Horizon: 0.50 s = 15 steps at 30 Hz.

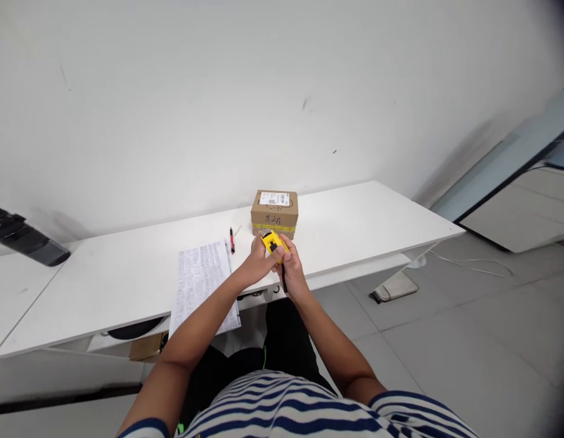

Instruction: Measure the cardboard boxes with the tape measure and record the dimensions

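Note:
Both of my hands hold a yellow and black tape measure (273,242) in front of the desk's near edge. My left hand (258,260) grips its left side, and my right hand (292,265) is closed round its lower right side. A black wrist strap hangs from it below my right hand. Just beyond the tape measure stands a small brown cardboard box (274,214) with a white label, dark handwriting and a yellow band of tape. No drawn-out blade can be made out.
Handwritten paper sheets (202,274) lie left of my hands, overhanging the desk's front edge. A red and black pen (232,239) lies beside them. A dark bottle (26,237) stands at the far left of the white desk (350,225). A wall rises behind.

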{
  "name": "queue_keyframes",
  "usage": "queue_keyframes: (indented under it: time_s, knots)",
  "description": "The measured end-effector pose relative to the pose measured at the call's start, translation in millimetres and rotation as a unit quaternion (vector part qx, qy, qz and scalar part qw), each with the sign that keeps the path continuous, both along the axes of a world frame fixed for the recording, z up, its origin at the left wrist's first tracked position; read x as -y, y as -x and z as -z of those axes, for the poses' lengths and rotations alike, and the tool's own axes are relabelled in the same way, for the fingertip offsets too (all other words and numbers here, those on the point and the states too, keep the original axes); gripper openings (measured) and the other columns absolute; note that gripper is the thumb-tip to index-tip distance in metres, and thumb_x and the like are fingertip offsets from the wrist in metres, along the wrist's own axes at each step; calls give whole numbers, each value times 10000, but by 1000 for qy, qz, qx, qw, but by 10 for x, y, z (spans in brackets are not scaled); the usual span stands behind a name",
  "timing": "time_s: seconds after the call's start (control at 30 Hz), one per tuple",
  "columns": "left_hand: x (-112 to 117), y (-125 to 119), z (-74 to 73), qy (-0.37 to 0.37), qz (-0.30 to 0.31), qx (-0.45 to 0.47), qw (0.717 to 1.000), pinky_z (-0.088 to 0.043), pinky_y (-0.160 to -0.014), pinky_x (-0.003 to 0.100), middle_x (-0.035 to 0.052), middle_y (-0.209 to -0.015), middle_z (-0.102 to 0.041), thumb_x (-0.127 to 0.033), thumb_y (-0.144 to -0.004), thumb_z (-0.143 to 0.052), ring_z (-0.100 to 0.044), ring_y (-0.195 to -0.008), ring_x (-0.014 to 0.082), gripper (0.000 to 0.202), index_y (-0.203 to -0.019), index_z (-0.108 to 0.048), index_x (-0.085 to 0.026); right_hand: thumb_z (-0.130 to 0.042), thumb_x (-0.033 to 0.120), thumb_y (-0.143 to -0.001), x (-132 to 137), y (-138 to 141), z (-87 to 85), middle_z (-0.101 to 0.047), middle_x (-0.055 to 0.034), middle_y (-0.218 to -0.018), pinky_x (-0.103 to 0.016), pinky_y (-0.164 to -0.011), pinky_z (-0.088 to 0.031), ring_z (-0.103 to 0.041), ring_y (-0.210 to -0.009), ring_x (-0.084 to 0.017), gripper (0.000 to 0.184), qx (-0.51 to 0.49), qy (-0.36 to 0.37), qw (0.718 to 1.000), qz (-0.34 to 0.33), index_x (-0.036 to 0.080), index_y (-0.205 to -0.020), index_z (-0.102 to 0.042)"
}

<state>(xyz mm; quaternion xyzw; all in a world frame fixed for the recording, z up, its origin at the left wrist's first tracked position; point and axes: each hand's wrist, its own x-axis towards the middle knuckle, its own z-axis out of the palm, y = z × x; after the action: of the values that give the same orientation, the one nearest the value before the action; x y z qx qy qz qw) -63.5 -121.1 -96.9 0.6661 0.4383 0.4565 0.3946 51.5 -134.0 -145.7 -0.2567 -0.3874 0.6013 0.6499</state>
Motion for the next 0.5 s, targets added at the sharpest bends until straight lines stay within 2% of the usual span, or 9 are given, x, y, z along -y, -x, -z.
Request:
queue_keyframes:
  time_s: [0.07, 0.13, 0.2, 0.27, 0.3, 0.37, 0.43, 0.5]
  knots:
    - [-48, -62, -90, 9, 50, -37, 998, -478, -1089, 480, 135, -1280, -626, -722, -849, -614, -577, -1273, 307, 633, -1241, -600, -225, -724, 745, -740, -29, -117, 3, -673, -23, -1009, -254, -547, -459, -508, -610, -96, 723, -26, 2, 999, 19, 271, -1275, -611]
    - [-133, -95, -198, 23, 63, -70, 995, -440, -1128, 485, 128, -1331, -632, -744, -878, -545, -544, -1333, 318, 626, -1240, -619, -238, -706, 772, -733, -33, -215, 17, -661, -5, -904, -244, -528, -443, -491, -582, -89, 653, -61, 14, 997, 34, 251, -1127, -669]
    - [-281, -107, -301, 39, 35, -96, 994, -423, -1143, 477, 131, -1405, -616, -739, -940, -416, -526, -1374, 314, 646, -1299, -598, -233, -647, 816, -747, -8, -307, 42, -670, -7, -855, -247, -529, -455, -515, -573, -95, 634, -106, 43, 993, 32, 238, -1004, -689]
    - [-500, -98, -382, 17, -30, -162, 986, -409, -1153, 471, 148, -1469, -581, -676, -979, -385, -504, -1404, 314, 635, -1367, -559, -205, -578, 863, -757, 43, -404, 84, -701, -25, -863, -262, -547, -487, -554, -582, -110, 677, -155, 88, 984, 7, 228, -960, -697]
    - [-630, -85, -410, -14, -66, -222, 973, -379, -1175, 483, 163, -1514, -541, -641, -972, -443, -457, -1444, 330, 629, -1396, -541, -187, -554, 877, -759, 78, -452, 113, -720, -39, -887, -274, -561, -505, -577, -599, -122, 703, -174, 113, 978, -10, 222, -967, -703]
    - [-909, -45, -440, -88, -110, -374, 917, -255, -1238, 535, 184, -1636, -383, -567, -893, -634, -262, -1551, 380, 712, -1462, -495, -162, -542, 882, -762, 165, -534, 186, -752, -76, -957, -295, -591, -532, -623, -647, -150, 735, -194, 158, 967, -38, 209, -1002, -711]
    - [-1167, 6, -438, -126, -96, -501, 851, -136, -1266, 569, 170, -1716, -203, -504, -821, -747, -70, -1597, 398, 863, -1544, -414, -169, -564, 867, -763, 266, -577, 270, -765, -108, -1008, -307, -607, -537, -644, -673, -168, 740, -192, 181, 963, -59, 196, -1037, -714]
    - [-1358, 58, -413, -120, -63, -567, 812, -156, -1265, 546, 141, -1733, -154, -447, -822, -764, -62, -1602, 373, 933, -1605, -318, -204, -592, 857, -755, 363, -576, 349, -766, -108, -977, -305, -599, -519, -622, -634, -160, 746, -183, 181, 963, -80, 189, -1063, -714]
